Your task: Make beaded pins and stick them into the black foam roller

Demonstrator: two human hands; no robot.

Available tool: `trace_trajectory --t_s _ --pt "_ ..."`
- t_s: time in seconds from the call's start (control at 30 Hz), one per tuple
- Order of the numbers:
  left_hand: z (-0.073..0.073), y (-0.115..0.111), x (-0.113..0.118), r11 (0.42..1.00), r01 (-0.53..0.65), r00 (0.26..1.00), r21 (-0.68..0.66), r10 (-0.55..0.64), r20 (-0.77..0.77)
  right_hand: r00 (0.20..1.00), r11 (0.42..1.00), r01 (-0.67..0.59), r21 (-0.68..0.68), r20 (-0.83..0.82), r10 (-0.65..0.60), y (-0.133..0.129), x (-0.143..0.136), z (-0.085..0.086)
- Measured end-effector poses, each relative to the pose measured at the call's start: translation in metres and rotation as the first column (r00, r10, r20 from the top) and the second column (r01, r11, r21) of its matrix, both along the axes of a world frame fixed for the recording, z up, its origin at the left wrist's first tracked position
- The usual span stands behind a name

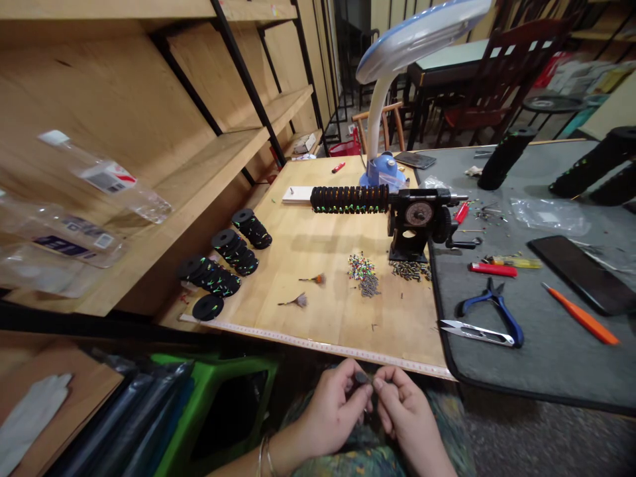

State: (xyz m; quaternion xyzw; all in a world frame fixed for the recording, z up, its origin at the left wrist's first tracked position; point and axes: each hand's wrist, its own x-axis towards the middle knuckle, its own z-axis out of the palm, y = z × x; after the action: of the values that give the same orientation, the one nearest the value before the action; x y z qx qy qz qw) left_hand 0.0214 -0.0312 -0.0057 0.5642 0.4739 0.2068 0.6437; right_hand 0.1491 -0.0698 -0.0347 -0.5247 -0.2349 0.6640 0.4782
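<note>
A small dark piece (362,377) is pinched between left hand (332,411) and right hand (405,414), at 6 o'clock below the table (328,318).

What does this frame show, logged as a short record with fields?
setting: wooden work board beside a grey mat
left hand: pinching a small dark item at the board's near edge
right hand: fingertips meeting the same item
on board: winding machine carrying a row of black spools; bead pile; stacked black spools
on mat: blue pliers, thread snips, phone
</note>
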Motion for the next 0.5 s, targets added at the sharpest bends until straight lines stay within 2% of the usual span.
trace_trajectory --t_s 0.3,0.5 --pt "-0.0011 0.0024 0.0023 0.995 -0.037 0.995 -0.094 0.045 0.084 0.996 0.999 0.03 -0.011 -0.081 -0.031 -0.003 0.002 -0.005" --pt "-0.0003 0.0017 0.0015 0.997 -0.048 0.994 -0.066 0.054 0.091 0.998 1.0 -0.009 0.002 -0.055 0.009 -0.0019 0.0023 -0.0072"
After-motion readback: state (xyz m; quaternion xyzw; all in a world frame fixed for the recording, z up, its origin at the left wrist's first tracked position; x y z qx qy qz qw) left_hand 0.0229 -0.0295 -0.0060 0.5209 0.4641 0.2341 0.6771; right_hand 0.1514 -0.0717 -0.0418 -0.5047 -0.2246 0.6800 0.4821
